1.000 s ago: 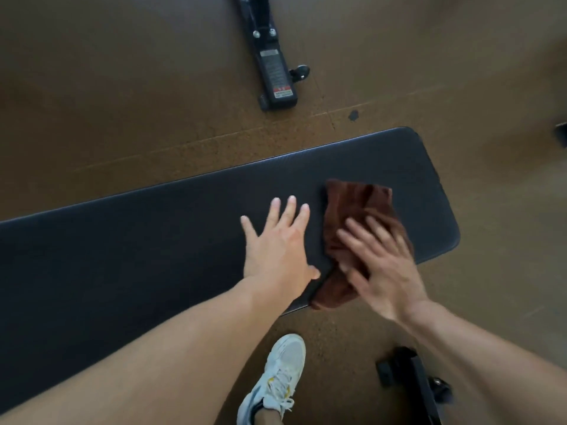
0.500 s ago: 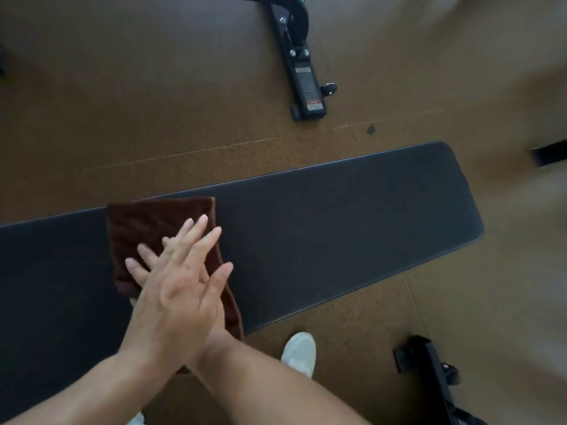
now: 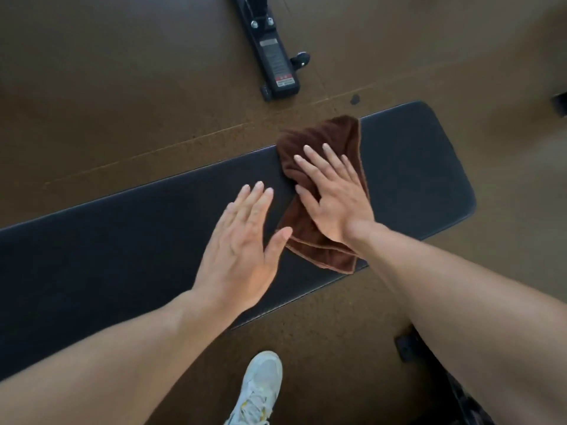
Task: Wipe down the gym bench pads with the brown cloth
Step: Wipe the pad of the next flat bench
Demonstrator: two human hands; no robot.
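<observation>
The brown cloth (image 3: 322, 191) lies crumpled across the width of the gym bench pad (image 3: 122, 256), its far edge reaching over the pad's far rim and its near corner close to the near rim. The pad's long axis runs from lower left to upper right, and the cloth sits toward the right-hand end, with a bare stretch of pad beyond it to the right and a much longer stretch to the left. The right hand (image 3: 334, 194) presses flat on the cloth, fingers straight and spread, gripping nothing. The left hand (image 3: 242, 246) rests flat on the bare pad just beside the cloth's left edge, fingers extended, holding nothing. The right hand is thus the one placed to push the cloth along the pad.

A black frame foot (image 3: 273, 56) on the floor (image 3: 92, 87) beyond carries a label with a red patch; its text is too blurred to read. A white shoe (image 3: 260, 391) stands below the pad.
</observation>
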